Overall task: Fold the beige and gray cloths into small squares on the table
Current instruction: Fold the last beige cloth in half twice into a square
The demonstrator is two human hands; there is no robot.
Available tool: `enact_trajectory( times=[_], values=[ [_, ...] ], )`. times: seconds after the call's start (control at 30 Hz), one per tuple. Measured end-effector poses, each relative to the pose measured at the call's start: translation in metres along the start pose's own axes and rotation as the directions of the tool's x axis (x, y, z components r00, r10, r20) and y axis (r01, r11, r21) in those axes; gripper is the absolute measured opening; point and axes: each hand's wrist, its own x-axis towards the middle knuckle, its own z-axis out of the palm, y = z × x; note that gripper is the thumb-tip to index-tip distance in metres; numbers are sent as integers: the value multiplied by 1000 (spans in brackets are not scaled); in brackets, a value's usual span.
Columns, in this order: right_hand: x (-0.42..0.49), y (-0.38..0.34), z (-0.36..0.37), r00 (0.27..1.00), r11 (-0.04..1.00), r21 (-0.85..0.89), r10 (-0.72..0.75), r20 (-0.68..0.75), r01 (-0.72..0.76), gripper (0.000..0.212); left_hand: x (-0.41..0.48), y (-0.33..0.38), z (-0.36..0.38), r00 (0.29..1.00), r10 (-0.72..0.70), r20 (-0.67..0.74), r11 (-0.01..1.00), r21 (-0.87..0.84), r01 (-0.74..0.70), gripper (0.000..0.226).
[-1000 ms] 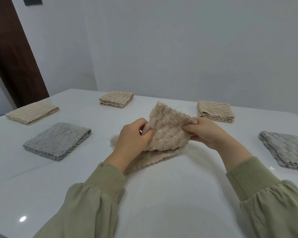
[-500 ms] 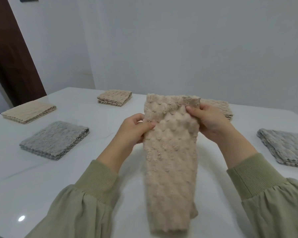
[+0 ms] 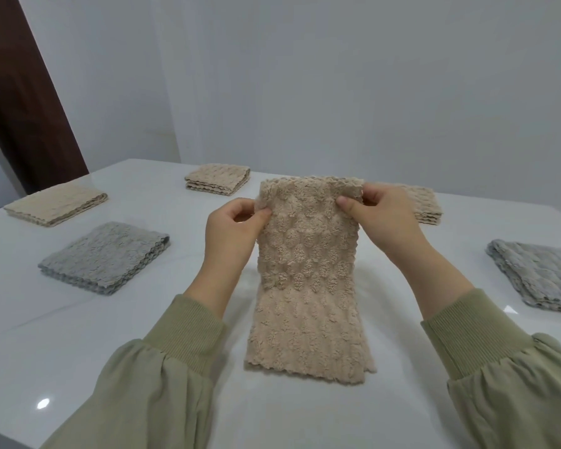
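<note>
From the head view, we see our left hand (image 3: 232,226) and right hand (image 3: 381,213) each pinched shut on a top corner of the beige cloth (image 3: 308,277), holding it up as a long strip in front of us. A second ago it was a bunched handful low over the surface (image 3: 78,345); half a second ago it hung free, and now its lower half has come to lie flat on the surface toward us while the top edge stays raised — so we judge the cloth is being laid out as a strip, ready for the far end to be folded over the near end into a square. Around it sit finished squares: a gray folded cloth (image 3: 106,256) to the left, another gray one (image 3: 541,275) at the right edge, and beige ones at far left (image 3: 57,204), at the back (image 3: 219,179) and behind our right hand (image 3: 426,205) — all well apart from the strip.
</note>
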Motion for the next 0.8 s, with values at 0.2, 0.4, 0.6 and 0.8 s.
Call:
enact_trajectory(
  times=[0.2, 0.4, 0.6, 0.8],
  values=[
    [-2, 37, 17, 986, 985, -84, 146, -82, -153, 36, 2, -19, 4, 954, -280, 109, 959, -21, 284, 37],
    [-22, 81, 29, 983, 943, -279, 183, -23, -183, 29, -21, -24, 24, 917, -83, 391, 860, 494, -132, 27],
    [-21, 94, 23, 988, 878, -463, 150, 24, -122, 23, -58, -8, 34, 664, -34, 747, 785, 431, -445, 17],
    [-30, 88, 19, 975, 868, -495, 144, 167, -44, 31, -78, -3, 30, 430, -12, 903, 724, 304, -619, 45]
  ],
)
